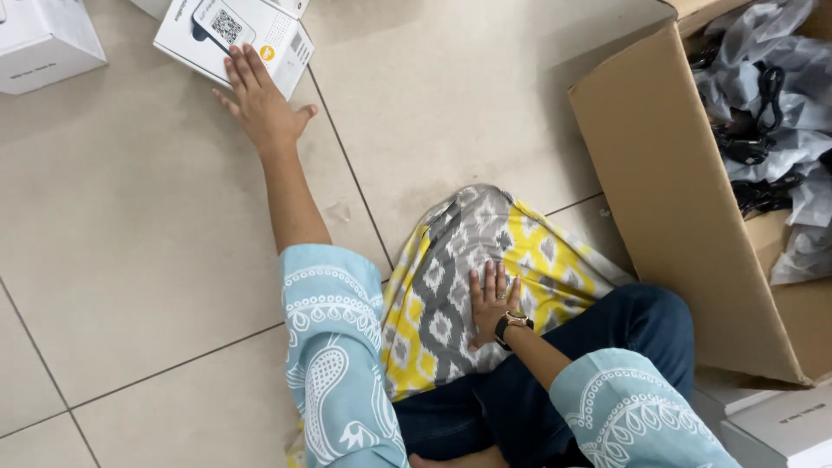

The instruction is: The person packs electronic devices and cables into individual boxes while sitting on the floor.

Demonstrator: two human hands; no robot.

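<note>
Yellow-and-grey patterned cloth (459,286) lies over the person's lap, and the right hand (491,299) — a dark wristwatch (511,324) at its wrist — rests flat on it with fingers spread, gripping nothing. Beyond the cloth, across the tiled floor (130,260), the left hand (260,100) stretches out on a bare forearm, open and flat, its fingertips touching the near edge of a white carton (260,26) that lies on the floor — not closed around it. Right of the cloth stands an open cardboard box (676,199) holding black cables in clear bags (763,95).
</note>
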